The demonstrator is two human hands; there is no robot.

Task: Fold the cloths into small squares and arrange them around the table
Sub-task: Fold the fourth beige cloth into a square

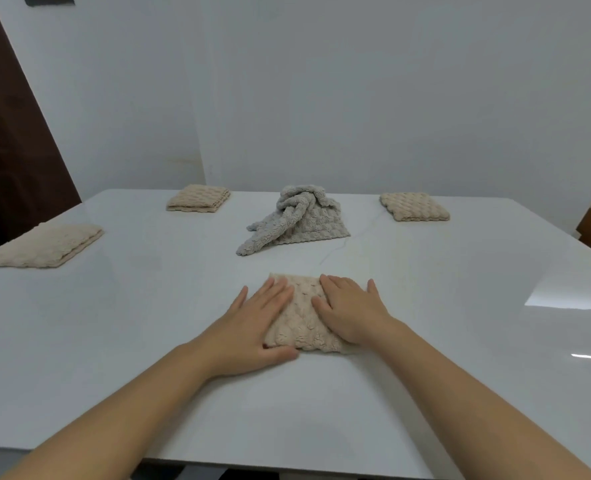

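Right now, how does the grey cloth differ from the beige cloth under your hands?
Shape: the grey cloth is a loose, bunched heap, while the beige cloth lies flat as a folded square.
Place: the grey cloth sits mid-table, and the beige cloth lies nearer the front edge.
Contact: nothing touches the grey cloth, whereas the left hand and right hand press flat on the beige cloth.
Both have the same bumpy, plush texture.

Left hand (252,323), right hand (351,311): flat, fingers straight.
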